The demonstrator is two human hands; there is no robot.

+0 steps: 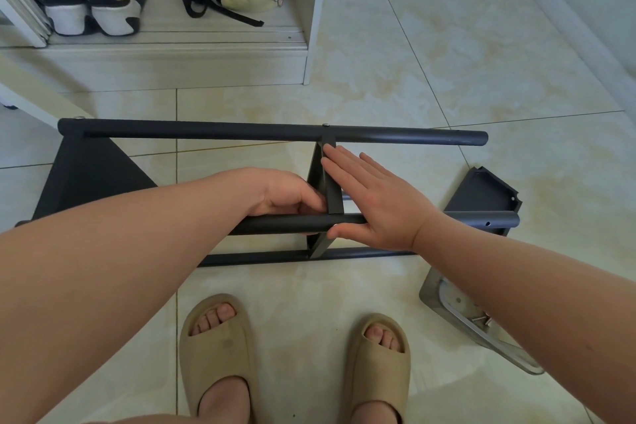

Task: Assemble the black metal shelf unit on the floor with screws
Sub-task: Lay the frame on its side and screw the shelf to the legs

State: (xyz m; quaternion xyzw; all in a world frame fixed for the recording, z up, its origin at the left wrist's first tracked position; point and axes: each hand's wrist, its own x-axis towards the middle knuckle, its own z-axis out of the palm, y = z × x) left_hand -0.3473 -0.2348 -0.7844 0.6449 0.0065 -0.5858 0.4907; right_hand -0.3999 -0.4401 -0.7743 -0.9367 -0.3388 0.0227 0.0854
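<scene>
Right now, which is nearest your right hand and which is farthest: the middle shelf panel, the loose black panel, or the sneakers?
1. Middle shelf panel: touching the right hand.
2. Loose black panel: on the floor, to its right.
3. Sneakers: far left, inside the cabinet.

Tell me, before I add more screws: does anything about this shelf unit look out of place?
The right-end shelf panel sits askew and looks unattached, slanting behind the near pole, whose end screw hole is empty.
</scene>
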